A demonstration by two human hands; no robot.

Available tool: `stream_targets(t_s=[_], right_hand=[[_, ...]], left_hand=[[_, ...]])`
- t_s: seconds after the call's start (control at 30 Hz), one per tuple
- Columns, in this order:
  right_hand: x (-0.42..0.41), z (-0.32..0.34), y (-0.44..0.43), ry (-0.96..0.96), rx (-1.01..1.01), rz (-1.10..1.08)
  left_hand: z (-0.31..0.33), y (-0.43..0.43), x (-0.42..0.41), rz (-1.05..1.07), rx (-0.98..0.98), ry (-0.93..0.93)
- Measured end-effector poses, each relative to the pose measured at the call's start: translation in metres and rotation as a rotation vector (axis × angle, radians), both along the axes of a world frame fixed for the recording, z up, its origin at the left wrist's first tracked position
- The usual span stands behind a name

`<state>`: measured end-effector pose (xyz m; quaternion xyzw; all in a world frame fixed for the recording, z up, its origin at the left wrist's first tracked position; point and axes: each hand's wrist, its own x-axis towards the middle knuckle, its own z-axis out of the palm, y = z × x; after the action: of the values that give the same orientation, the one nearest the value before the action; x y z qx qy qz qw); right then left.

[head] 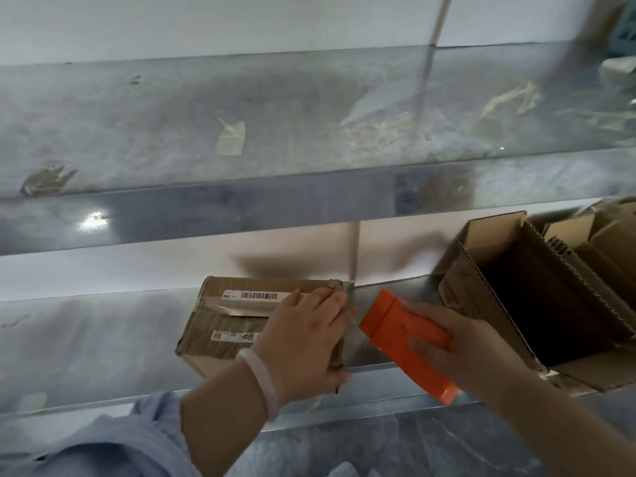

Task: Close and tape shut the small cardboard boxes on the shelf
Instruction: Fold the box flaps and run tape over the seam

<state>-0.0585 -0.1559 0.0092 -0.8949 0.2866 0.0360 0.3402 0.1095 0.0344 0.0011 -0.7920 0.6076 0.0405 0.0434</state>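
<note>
A small closed cardboard box (227, 318) with barcode labels and clear tape along its top seam sits on the lower metal shelf (86, 346). My left hand (303, 335) lies flat on the box's right end, fingers straight and pressing down at the right edge. My right hand (457, 346) grips an orange tape dispenser (406, 342) just right of the box, above the shelf. A thin strip of clear tape seems to run from the box's right edge toward the dispenser.
An open, empty-looking cardboard box (537, 294) stands on the same shelf at the right, with more flattened cardboard (605, 242) behind it. The upper metal shelf (241, 132) carries scraps of old tape. A white wall backs the shelves.
</note>
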Motion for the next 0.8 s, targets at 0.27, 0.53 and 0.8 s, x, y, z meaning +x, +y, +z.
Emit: stream_targets(t_s=[0.27, 0.53, 0.8], right_hand=[[-0.006, -0.007, 0.001, -0.017, -0.011, 0.020], [-0.016, -0.004, 0.005, -0.126, 0.045, -0.021], [-0.019, -0.002, 0.009, -0.215, 0.136, 0.016]], left_hand=[[0.009, -0.019, -0.020, 0.029, 0.049, -0.145], [0.001, -0.007, -0.020, -0.010, 0.032, -0.171], [-0.021, 0.050, -0.027, 0.108, -0.197, -0.067]])
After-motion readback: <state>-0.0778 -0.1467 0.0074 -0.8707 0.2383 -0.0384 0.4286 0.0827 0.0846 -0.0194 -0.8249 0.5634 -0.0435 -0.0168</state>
